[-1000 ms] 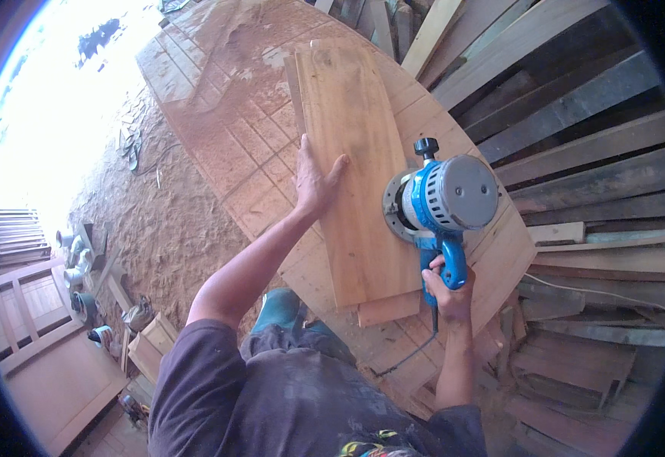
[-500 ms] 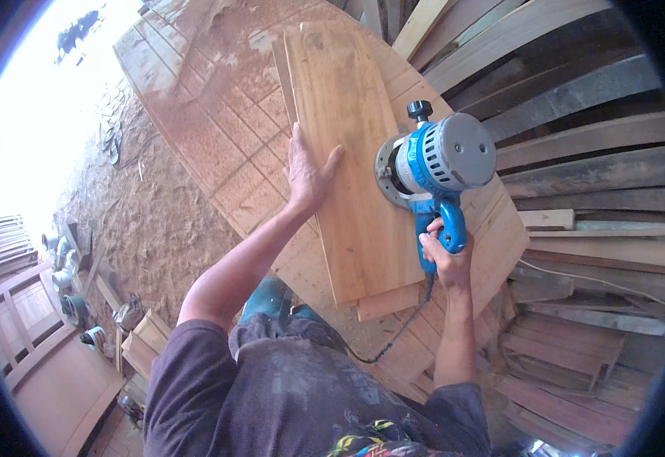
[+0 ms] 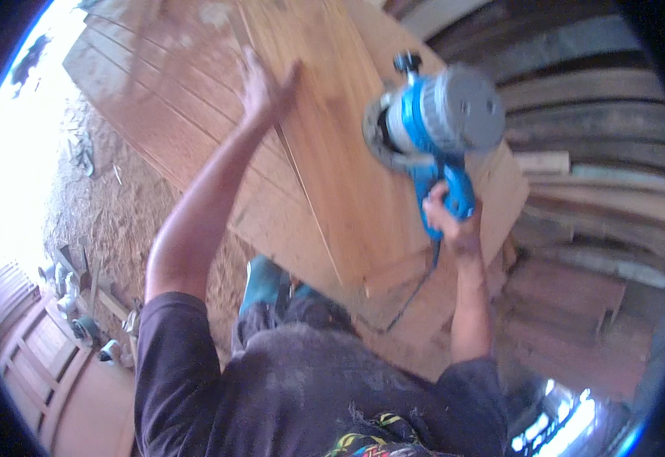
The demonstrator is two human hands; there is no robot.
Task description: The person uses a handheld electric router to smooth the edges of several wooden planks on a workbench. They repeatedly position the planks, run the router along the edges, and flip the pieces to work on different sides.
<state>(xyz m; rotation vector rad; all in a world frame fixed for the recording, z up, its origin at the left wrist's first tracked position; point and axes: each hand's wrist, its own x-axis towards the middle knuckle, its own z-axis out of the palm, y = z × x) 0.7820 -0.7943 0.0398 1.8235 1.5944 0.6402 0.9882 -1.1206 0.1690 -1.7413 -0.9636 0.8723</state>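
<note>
Plank: a pale wooden plank lies flat on a larger ribbed wooden panel, under and between both hands.
Left hand: the left hand is spread open, palm pressed on the plank's left edge, gripping nothing.
Power tool: a blue and grey power tool sits base-down on the plank, just right of the left hand and directly above the right hand.
Right hand: the right hand is clenched around the tool's blue handle.
Cord: a dark cord hangs below the right hand.
Risk: the plank looks unclamped, so a push from the tool could shift it under the palm; the cord could snag on the panel's edge.
Containers: none visible near either hand.
</note>
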